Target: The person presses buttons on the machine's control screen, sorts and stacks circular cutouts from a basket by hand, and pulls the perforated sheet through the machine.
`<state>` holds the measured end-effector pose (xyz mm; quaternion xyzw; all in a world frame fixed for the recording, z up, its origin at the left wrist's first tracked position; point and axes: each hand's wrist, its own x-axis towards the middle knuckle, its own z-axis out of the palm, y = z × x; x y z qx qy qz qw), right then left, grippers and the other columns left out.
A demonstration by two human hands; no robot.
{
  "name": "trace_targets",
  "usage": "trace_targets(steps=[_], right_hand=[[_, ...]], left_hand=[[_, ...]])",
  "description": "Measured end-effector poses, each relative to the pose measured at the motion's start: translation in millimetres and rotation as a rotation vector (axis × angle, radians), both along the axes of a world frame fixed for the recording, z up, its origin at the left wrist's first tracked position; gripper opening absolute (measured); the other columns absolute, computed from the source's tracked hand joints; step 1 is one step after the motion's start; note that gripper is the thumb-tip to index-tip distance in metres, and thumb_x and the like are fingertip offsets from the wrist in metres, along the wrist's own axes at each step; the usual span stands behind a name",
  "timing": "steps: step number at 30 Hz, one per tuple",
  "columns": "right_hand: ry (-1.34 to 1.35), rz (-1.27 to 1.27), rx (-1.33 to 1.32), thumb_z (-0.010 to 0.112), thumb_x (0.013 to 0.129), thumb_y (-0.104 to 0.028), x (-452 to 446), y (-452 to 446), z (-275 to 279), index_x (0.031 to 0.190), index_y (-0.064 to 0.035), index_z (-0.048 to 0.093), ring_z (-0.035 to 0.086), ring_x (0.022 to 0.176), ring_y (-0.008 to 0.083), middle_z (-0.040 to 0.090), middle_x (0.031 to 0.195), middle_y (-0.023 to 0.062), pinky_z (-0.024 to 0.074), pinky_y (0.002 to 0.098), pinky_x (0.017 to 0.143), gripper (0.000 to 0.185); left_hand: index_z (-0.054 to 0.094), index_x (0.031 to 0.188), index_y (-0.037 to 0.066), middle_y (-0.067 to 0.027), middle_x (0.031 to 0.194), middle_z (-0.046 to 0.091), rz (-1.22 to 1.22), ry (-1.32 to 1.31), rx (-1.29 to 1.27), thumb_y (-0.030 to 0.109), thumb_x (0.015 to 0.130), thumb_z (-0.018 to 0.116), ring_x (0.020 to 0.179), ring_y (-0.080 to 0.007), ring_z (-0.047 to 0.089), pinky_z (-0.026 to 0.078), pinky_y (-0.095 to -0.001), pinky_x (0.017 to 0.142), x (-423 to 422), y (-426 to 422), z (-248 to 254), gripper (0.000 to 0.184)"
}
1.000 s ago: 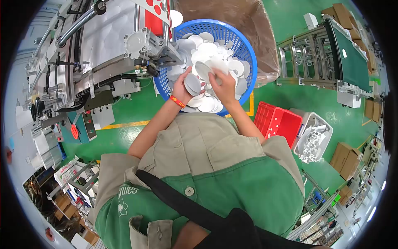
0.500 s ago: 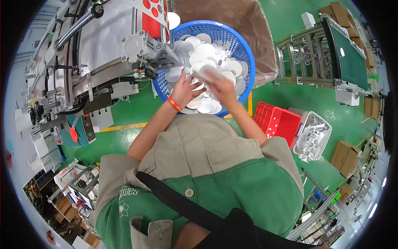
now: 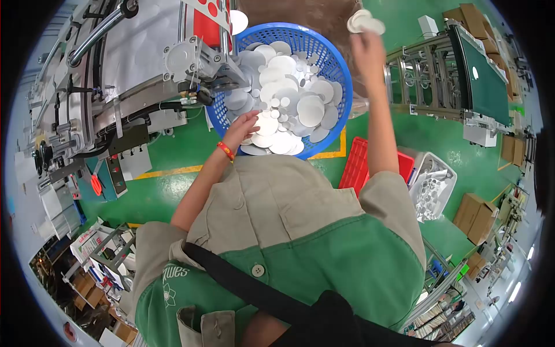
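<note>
A blue plastic basket (image 3: 348, 87) is heaped with white discs (image 3: 311, 110) of several sizes, large and small. My left hand (image 3: 240, 132), with a red and yellow wristband, rests at the basket's near left rim. Its fingers are stretched out over the discs, and no disc shows in its grip. My right hand (image 3: 368, 55) is raised beyond the basket's right side, slightly blurred. A few round white discs (image 3: 365, 23) are gripped at its fingertips, above the edge of a large brown lined box (image 3: 300, 10).
A machine with metal rods (image 3: 185, 61) borders the basket on the left. To the right stand a red crate (image 3: 354, 168), a whitish bin (image 3: 442, 185) with punched scraps, and a conveyor with a green belt (image 3: 483, 81). A cardboard box (image 3: 475, 218) sits on the green floor.
My right hand has swung from over the basket to the upper right with discs in it. My left hand has drawn back slightly to the left and down.
</note>
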<state>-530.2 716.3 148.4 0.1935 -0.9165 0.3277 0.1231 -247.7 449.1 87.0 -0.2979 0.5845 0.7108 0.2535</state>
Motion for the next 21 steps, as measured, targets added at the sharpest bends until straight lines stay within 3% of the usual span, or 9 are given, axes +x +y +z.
trace_targets(steps=[2, 4, 6, 8, 10, 12, 13, 18, 21], right_hand=[[-0.496, 0.241, -0.008, 0.066, 0.075, -0.023, 21.2, -13.2, -43.4, 0.108, -0.0028, 0.063, 0.058, 0.103, 0.0321, 0.061, 0.111, 0.0168, 0.0453, 0.0373, 0.088, 0.038], [-0.671, 0.472, 0.322, 0.073, 0.067, -0.021, 43.8, -18.5, -103.6, 0.113, -0.0048, 0.059, 0.057, 0.103, 0.0321, 0.061, 0.11, 0.016, 0.045, 0.0375, 0.089, 0.051], [-0.446, 0.454, 0.508, 0.079, 0.058, -0.021, 82.3, -14.5, -141.7, 0.116, -0.0076, 0.055, 0.057, 0.103, 0.0309, 0.06, 0.111, 0.0134, 0.0455, 0.0385, 0.087, 0.064], [-0.425, 0.41, 0.661, 0.081, 0.054, -0.021, 108.9, -25.4, -124.4, 0.118, -0.0087, 0.051, 0.057, 0.104, 0.0301, 0.059, 0.115, 0.013, 0.046, 0.0398, 0.085, 0.072], [-0.291, 0.371, 0.668, 0.083, 0.052, -0.024, 128.4, -24.0, -119.8, 0.11, -0.0079, 0.055, 0.059, 0.1, 0.0289, 0.061, 0.108, 0.0138, 0.0469, 0.0404, 0.08, 0.066], [-0.686, 0.347, 0.474, 0.081, 0.055, -0.023, 131.3, -15.0, -119.4, 0.11, -0.007, 0.059, 0.06, 0.095, 0.0311, 0.063, 0.104, 0.0135, 0.0465, 0.0384, 0.084, 0.062], [-0.729, 0.349, 0.353, 0.081, 0.056, -0.024, 130.1, -8.4, -113.7, 0.1, -0.0029, 0.063, 0.062, 0.088, 0.031, 0.065, 0.095, 0.0156, 0.0485, 0.0367, 0.079, 0.052], [-0.506, 0.186, 0.0, 0.077, 0.065, -0.021, 115.3, 8.5, -103.2, 0.101, -0.0008, 0.065, 0.063, 0.087, 0.032, 0.066, 0.095, 0.0187, 0.0492, 0.0359, 0.078, 0.043], [-0.592, 0.067, -0.241, 0.074, 0.069, -0.02, 109.8, 1.6, -73.0, 0.102, -0.0004, 0.065, 0.066, 0.082, 0.0273, 0.068, 0.091, 0.0165, 0.0502, 0.0339, 0.075, 0.039]], left_hand=[[0.043, 0.134, 0.019, -0.0009, 0.133, 0.048, 0.006, 0.0, 0.008, 0.035, 0.094, 0.046, 0.111, -0.013, 0.053, 0.036, -0.0293, 0.093, 2.5, -0.7, 0.8, 0.042], [0.044, 0.133, 0.019, -0.0006, 0.132, 0.049, 0.012, -0.004, 0.005, 0.035, 0.095, 0.046, 0.11, -0.0125, 0.054, 0.036, -0.0291, 0.092, 4.4, -0.6, 1.0, 0.042], [0.044, 0.133, 0.018, -0.0004, 0.131, 0.05, 0.016, 0.008, 0.015, 0.035, 0.094, 0.047, 0.109, -0.012, 0.054, 0.037, -0.0279, 0.091, 4.8, 0.2, 2.0, 0.042], [0.045, 0.132, 0.017, -0.0005, 0.131, 0.05, 0.016, 0.02, 0.026, 0.034, 0.094, 0.047, 0.109, -0.0118, 0.055, 0.037, -0.0266, 0.09, 3.9, 1.4, 2.9, 0.042], [0.045, 0.131, 0.016, -0.0009, 0.13, 0.05, 0.019, 0.023, 0.027, 0.033, 0.094, 0.047, 0.109, -0.0122, 0.055, 0.038, -0.026, 0.09, 5.3, 2.4, 4.8, 0.041], [0.046, 0.131, 0.016, -0.0013, 0.13, 0.05, 0.016, 0.032, 0.037, 0.033, 0.094, 0.047, 0.109, -0.0127, 0.055, 0.038, -0.0262, 0.09, 4.1, 2.6, 2.9, 0.04], [0.047, 0.13, 0.016, -0.0018, 0.13, 0.05, 0.008, 0.027, 0.03, 0.033, 0.094, 0.048, 0.109, -0.0132, 0.055, 0.038, -0.0272, 0.09, 3.1, 2.9, 1.4, 0.04], [0.047, 0.13, 0.018, -0.0013, 0.13, 0.049, -0.006, 0.072, 0.009, 0.033, 0.093, 0.049, 0.109, -0.0131, 0.055, 0.037, -0.0286, 0.09, -2.3, 4.8, -1.3, 0.04], [0.042, 0.133, 0.016, -0.0024, 0.13, 0.049, 0.015, 0.134, -0.062, 0.032, 0.09, 0.052, 0.107, -0.0125, 0.055, 0.037, -0.0305, 0.091, -7.1, 5.2, -11.0, 0.046]])
